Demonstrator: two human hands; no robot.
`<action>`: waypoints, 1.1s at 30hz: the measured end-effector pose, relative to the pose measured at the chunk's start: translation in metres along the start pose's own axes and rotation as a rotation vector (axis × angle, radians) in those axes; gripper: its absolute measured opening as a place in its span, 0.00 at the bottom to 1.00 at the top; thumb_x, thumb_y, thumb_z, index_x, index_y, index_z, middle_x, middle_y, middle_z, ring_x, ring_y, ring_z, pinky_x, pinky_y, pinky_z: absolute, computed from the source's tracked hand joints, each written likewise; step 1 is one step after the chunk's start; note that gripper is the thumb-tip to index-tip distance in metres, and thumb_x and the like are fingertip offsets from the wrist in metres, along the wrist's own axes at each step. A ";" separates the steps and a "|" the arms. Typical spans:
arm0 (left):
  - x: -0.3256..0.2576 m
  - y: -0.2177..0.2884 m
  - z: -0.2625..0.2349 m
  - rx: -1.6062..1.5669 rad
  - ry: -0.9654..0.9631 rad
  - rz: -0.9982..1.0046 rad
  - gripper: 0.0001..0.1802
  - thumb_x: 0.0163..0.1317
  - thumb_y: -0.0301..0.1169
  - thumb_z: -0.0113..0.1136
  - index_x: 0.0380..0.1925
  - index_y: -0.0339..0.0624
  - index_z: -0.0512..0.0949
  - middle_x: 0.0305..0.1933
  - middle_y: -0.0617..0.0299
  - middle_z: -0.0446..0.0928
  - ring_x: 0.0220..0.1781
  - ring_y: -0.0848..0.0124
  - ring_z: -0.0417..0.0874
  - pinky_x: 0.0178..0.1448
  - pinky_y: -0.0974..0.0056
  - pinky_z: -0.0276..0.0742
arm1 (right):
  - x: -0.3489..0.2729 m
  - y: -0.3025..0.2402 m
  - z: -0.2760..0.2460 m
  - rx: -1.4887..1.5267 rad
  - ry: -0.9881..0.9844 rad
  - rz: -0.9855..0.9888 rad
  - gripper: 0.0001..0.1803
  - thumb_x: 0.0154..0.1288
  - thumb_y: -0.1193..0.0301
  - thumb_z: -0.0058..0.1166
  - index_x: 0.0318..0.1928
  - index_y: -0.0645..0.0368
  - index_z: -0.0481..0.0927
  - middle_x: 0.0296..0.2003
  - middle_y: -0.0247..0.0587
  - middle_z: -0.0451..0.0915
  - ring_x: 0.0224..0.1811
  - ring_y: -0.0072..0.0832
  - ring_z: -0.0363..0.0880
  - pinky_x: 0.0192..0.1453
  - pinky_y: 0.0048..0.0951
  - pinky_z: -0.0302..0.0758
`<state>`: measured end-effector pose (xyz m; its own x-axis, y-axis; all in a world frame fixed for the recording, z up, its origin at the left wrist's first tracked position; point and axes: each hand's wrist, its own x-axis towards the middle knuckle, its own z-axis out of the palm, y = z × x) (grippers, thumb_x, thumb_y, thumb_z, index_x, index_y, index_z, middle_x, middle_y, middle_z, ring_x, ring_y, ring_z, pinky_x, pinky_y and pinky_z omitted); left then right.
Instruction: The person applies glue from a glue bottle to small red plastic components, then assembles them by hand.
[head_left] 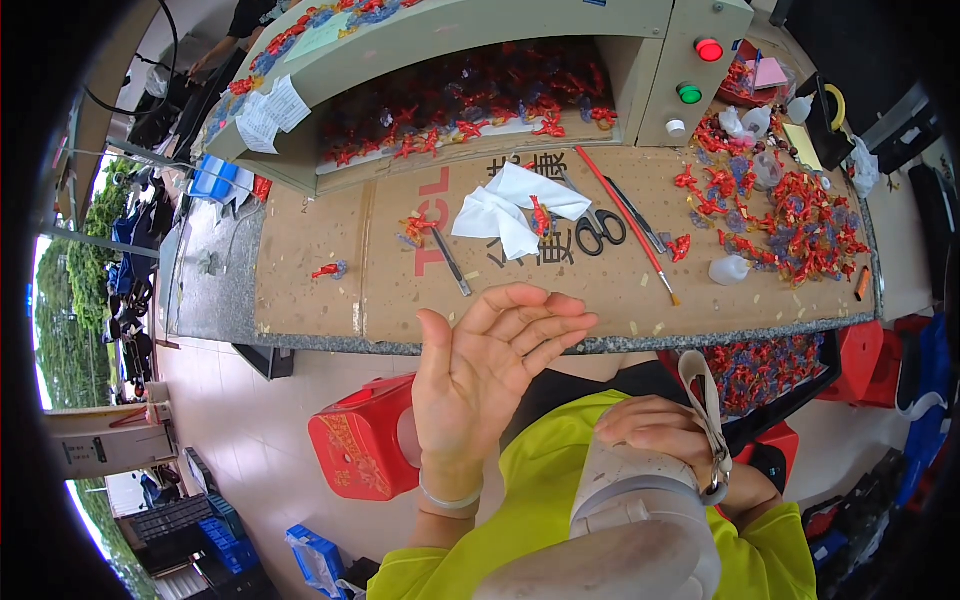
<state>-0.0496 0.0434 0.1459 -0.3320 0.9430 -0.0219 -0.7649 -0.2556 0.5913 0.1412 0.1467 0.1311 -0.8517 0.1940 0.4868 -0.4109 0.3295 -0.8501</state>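
Note:
My left hand [472, 375] is raised in front of the bench edge, palm showing, fingers loosely bent and apart, nothing in it. Lower right, my right hand [655, 425] curls over the end of a large dusty beige appliance [600, 560] with a rounded body and a grey ring; its exact kind I cannot make out. A pale strap [698, 380] with a metal ring hangs beside those fingers. Ahead on the cardboard lie a white tissue [490, 222] with a small red figurine [541, 215] on it, black-handled scissors [600, 233], a red paintbrush [640, 235] and tweezers [451, 262].
A beige box-shaped machine [645, 85] full of red and blue figurines stands behind the cardboard [400, 310]. More figurines heap at right [805, 225], near a small white bottle [729, 269]. A red stool [360, 440] stands below left; a black tray [825, 370] of figurines sits right.

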 end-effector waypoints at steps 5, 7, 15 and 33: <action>-0.002 -0.003 -0.009 -0.028 -0.003 0.008 0.40 0.69 0.59 0.19 0.54 0.31 0.64 0.57 0.36 0.68 0.63 0.38 0.66 0.68 0.39 0.54 | 0.000 -0.001 0.002 -0.029 0.014 0.004 0.27 0.56 0.74 0.61 0.53 0.59 0.63 0.46 0.57 0.75 0.45 0.50 0.78 0.48 0.50 0.78; -0.002 -0.004 -0.010 -0.025 0.002 -0.018 0.39 0.69 0.58 0.19 0.54 0.31 0.64 0.57 0.36 0.68 0.62 0.38 0.66 0.69 0.40 0.54 | -0.001 0.001 0.004 -0.021 0.036 0.003 0.27 0.56 0.74 0.61 0.53 0.59 0.63 0.46 0.57 0.74 0.45 0.50 0.78 0.48 0.50 0.78; 0.002 -0.004 -0.014 -0.044 -0.011 0.007 0.39 0.70 0.57 0.18 0.52 0.32 0.66 0.55 0.37 0.69 0.62 0.39 0.67 0.68 0.41 0.55 | -0.004 0.007 0.005 0.021 0.045 0.003 0.27 0.57 0.73 0.60 0.55 0.60 0.62 0.46 0.59 0.75 0.45 0.51 0.78 0.47 0.51 0.77; 0.007 -0.006 -0.008 -0.067 0.022 -0.009 0.38 0.70 0.57 0.18 0.46 0.32 0.68 0.49 0.40 0.73 0.57 0.46 0.72 0.68 0.41 0.56 | -0.001 0.003 0.005 0.057 0.070 0.038 0.26 0.57 0.73 0.60 0.54 0.58 0.63 0.46 0.58 0.75 0.45 0.50 0.78 0.48 0.50 0.77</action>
<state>-0.0519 0.0496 0.1356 -0.3364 0.9407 -0.0447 -0.8027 -0.2615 0.5360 0.1394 0.1432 0.1275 -0.8429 0.2698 0.4655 -0.3988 0.2677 -0.8771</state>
